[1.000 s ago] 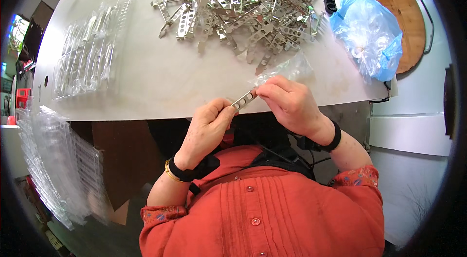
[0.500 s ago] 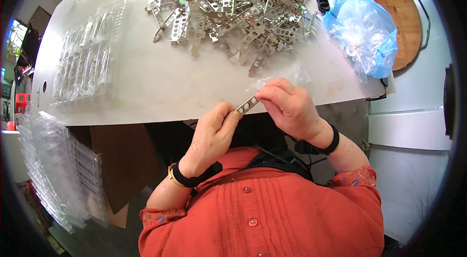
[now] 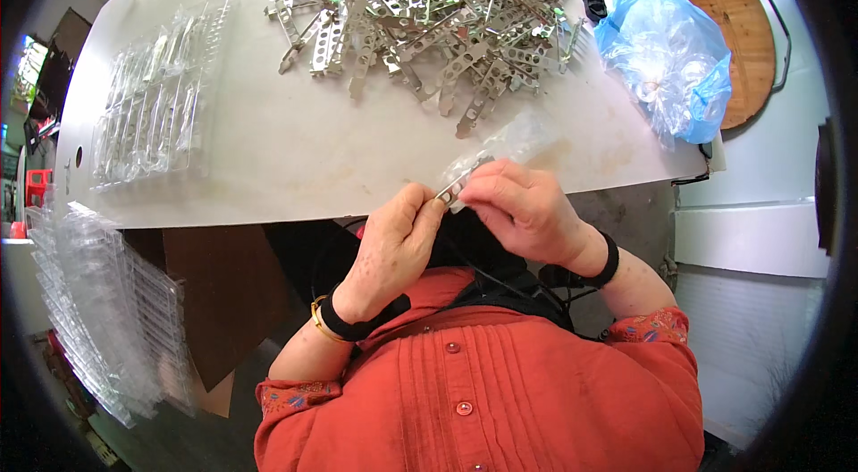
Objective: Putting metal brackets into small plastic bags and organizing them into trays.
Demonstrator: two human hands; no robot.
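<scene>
My left hand (image 3: 396, 240) pinches the near end of a narrow metal strip with round holes (image 3: 452, 192) between thumb and fingers, just over the table's front edge. A small clear plastic bag (image 3: 527, 138) lies around or against the far part of that strip; which one I cannot tell for sure. My right hand (image 3: 523, 208) is closed at the bag's edge beside the strip, its fingertips partly hidden. Beyond both hands a large heap of similar perforated metal strips (image 3: 429, 16) covers the far middle of the table.
A clear plastic tray (image 3: 152, 105) with wrapped strips lies at the left of the white table (image 3: 268, 150). A blue plastic bag of clear bags (image 3: 666, 61) sits at the right, by a small black object (image 3: 593, 3). Stacked clear trays (image 3: 107, 311) stand below left.
The clear bag has come nearer and now reaches the strip, covering part of its far end. My right hand has shifted slightly down and left along the strip; my left hand keeps its grip.
</scene>
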